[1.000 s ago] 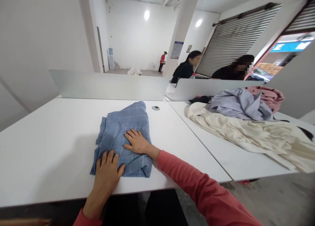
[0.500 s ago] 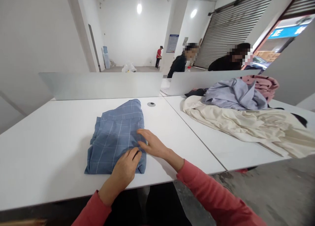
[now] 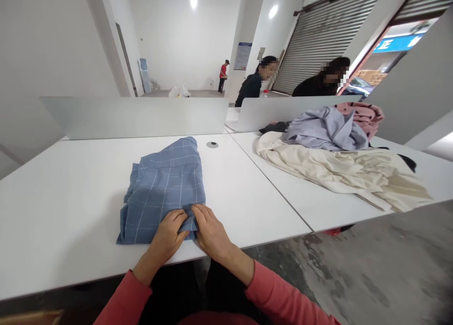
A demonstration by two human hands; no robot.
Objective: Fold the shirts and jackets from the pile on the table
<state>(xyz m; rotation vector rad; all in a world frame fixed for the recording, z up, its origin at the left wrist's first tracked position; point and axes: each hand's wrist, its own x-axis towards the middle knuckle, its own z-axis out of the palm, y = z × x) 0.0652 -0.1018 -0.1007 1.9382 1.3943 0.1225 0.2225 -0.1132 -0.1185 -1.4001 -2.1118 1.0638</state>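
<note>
From my remote station, the left hand [image 3: 164,233] and right hand [image 3: 212,228] sit narrowly spaced, almost touching, both pinching the near edge of a folded blue checked garment [image 3: 163,188], its long axis running straight ahead, away from me, with the left hand more squarely over it. The garment rests on a white desk [image 3: 71,197] — to its right lie a cream garment [image 3: 336,174], a lavender shirt [image 3: 327,131] and a pink dotted garment [image 3: 359,115]. Farther off, beyond a pale divider panel [image 3: 134,117], stand two co-workers [image 3: 249,84] [image 3: 320,82].
</note>
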